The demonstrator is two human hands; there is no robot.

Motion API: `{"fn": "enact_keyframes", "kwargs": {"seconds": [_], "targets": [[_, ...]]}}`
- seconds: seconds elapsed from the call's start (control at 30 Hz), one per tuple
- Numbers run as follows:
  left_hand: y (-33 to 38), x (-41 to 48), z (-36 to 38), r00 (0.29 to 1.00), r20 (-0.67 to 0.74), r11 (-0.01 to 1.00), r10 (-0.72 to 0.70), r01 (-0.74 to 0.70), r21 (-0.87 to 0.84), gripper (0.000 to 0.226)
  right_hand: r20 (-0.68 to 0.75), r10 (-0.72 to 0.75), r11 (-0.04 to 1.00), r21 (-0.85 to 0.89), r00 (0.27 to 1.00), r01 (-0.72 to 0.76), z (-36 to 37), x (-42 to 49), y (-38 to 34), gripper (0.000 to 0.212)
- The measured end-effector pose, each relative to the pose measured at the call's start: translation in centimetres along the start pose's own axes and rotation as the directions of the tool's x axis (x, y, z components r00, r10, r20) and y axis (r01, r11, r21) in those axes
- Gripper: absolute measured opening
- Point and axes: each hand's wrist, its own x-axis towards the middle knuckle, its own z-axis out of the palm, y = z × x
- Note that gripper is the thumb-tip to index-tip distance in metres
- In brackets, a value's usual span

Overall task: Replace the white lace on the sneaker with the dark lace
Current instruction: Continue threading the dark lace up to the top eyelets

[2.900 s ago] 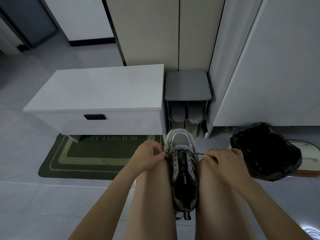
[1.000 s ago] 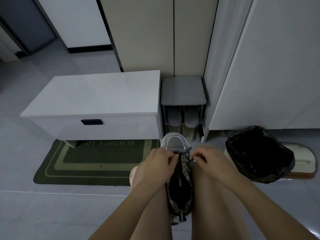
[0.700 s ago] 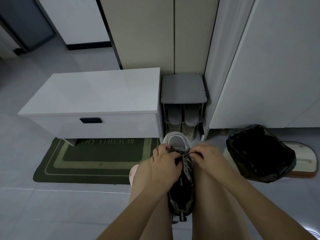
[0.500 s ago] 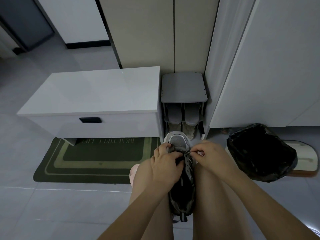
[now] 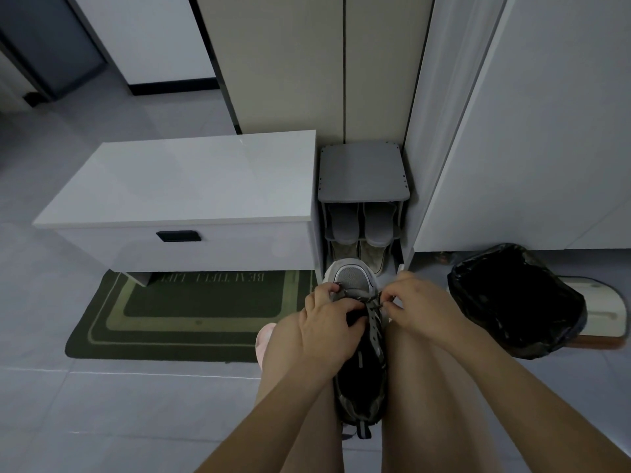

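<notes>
Two hands are shown at the toe-end eyelets of a sneaker, which is held upright-lengthwise between the person's bare thighs, toe pointing away from the camera and heel towards it. The left hand is curled round the sneaker's left side, its thumb laid across the dark opening and its fingertips reaching the foremost eyelets. The right hand is closed in a pinch, thumb against forefinger, on the dark lace, a short stretch of which is seen running across the tongue just behind the grey mesh toe; whether the left fingertips also pinch the lace cannot be told. Beyond the toe, a grey shoe rack with slippers on its shelves is set beside a white bench, under which a green doormat is partly tucked. A bin lined with a black bag is seen on the floor to the right.
</notes>
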Motion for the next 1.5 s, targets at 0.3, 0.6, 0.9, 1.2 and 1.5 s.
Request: {"fn": "enact_keyframes", "kwargs": {"seconds": [0.3,0.6,0.9,1.2,1.5], "targets": [[0.4,0.3,0.0,1.000,-0.027,1.000,-0.004,0.004,-0.018,0.022,-0.028,0.051,0.999,0.016,0.998,-0.050,1.3,0.3,-1.3,0.023],[-0.1,1.3,-1.6,1.000,-0.017,0.998,-0.005,0.006,0.064,0.017,0.099,0.217,0.972,0.066,0.971,-0.224,1.2,0.5,-1.2,0.035],[-13.3,-0.2,-9.1,0.926,-0.088,0.929,-0.368,0.371,0.018,0.020,-0.011,0.200,0.979,0.048,0.980,-0.200,1.0,-0.2,-1.2,0.022],[-12.0,-1.3,-5.3,0.920,-0.060,0.905,-0.388,0.392,0.166,0.033,0.052,0.107,0.994,-0.008,0.993,-0.106,1.3,-1.2,0.0,0.030],[-0.9,0.3,-2.1,0.989,-0.043,0.978,0.143,-0.135,0.160,0.024,-0.012,0.138,0.977,0.168,0.990,-0.134,1.1,-1.5,0.9,0.033]]}}
